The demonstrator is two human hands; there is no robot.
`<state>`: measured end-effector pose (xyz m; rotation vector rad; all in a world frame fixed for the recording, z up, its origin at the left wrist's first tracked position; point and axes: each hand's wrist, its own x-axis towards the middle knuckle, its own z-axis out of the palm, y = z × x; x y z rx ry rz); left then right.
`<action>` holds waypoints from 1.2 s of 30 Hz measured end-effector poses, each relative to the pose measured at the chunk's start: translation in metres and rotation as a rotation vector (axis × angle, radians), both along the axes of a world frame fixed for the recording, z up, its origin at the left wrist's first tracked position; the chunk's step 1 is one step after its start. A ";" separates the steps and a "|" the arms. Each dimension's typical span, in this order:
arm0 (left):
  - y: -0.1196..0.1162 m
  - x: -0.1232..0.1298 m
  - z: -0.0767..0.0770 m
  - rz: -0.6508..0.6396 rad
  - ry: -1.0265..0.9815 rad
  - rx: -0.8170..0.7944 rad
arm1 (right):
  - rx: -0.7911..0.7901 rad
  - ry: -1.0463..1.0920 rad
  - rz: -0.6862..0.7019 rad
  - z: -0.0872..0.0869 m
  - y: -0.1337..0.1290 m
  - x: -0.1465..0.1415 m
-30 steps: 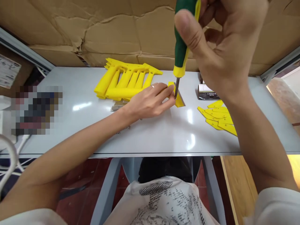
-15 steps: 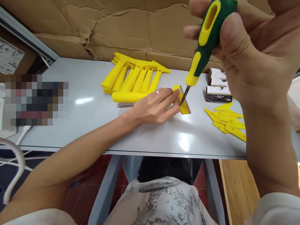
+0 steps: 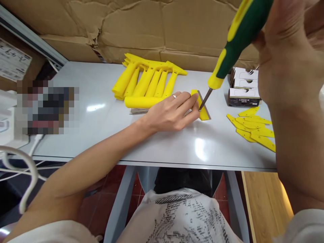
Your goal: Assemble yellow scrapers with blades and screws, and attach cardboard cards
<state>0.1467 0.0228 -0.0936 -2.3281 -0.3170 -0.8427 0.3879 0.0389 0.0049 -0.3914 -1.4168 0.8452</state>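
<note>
My left hand (image 3: pixel 174 113) lies closed around a yellow scraper (image 3: pixel 204 114) on the table. Its flat head, with a metal blade along the far right edge, shows past my fingertips, and a thick yellow handle emerges on the other side of the hand. My right hand (image 3: pixel 286 44), at the upper right, grips a screwdriver (image 3: pixel 234 47) with a green and yellow handle; some of its fingers are hidden or out of frame. The screwdriver slants down to the left, its tip touching the scraper's head beside my left fingertips.
Several yellow scraper bodies (image 3: pixel 152 81) are stacked behind my left hand. Thin metal blades (image 3: pixel 138 111) lie under the handle. To the right are flat yellow plates (image 3: pixel 253 125) and small black-and-white boxes (image 3: pixel 244 96). Cardboard (image 3: pixel 131 27) stands along the back; a white cable (image 3: pixel 32 168) hangs at left.
My right hand has turned at the wrist and shifted right around the screwdriver handle, which leans a little more. The screwdriver's tip and my left hand stay at the scraper's head. The view has shifted slightly.
</note>
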 end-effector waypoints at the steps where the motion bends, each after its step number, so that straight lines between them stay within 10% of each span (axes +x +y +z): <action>1: 0.000 0.000 0.000 0.003 -0.008 -0.011 | 0.100 -0.002 -0.040 -0.002 0.004 -0.002; 11: 0.004 0.003 0.003 0.093 0.007 0.204 | 0.422 -0.306 -0.274 0.004 0.001 -0.003; 36: 0.007 -0.003 0.000 0.044 0.036 0.074 | 0.284 -0.346 -0.137 0.011 -0.015 -0.001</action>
